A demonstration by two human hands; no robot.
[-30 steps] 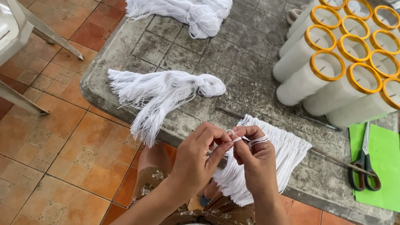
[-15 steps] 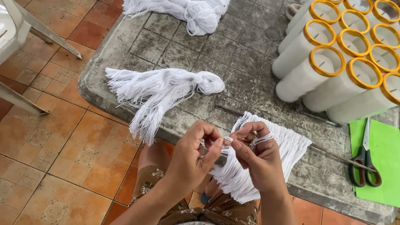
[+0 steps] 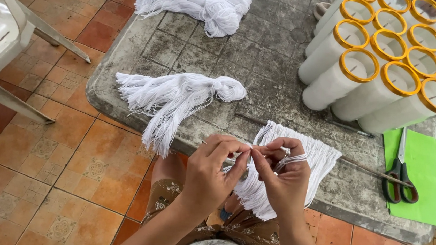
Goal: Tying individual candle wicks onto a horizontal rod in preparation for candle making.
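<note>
White string (image 3: pixel 290 158) being pinched between both hands, just above fringe of white strings (image 3: pixel 297 170) hanging over front edge of table (image 3: pixel 263 74). Left hand (image 3: pixel 214 171) pinching string end, fingers closed tight. Right hand (image 3: pixel 283 177) holding string looped round finger, fingers curled shut. Yarn bundle (image 3: pixel 178 96) lying near. Scissors (image 3: pixel 399 175) resting on green paper (image 3: pixel 425 159). Tubes (image 3: pixel 388 63) lying behind.

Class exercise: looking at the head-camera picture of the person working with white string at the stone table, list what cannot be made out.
Head view:
- Knot or loop between the left hand and right hand: hidden by fingers.
- Thin rod under the string fringe: middle covered by the fringe.
- Spools: cut off by the top edge.
</note>
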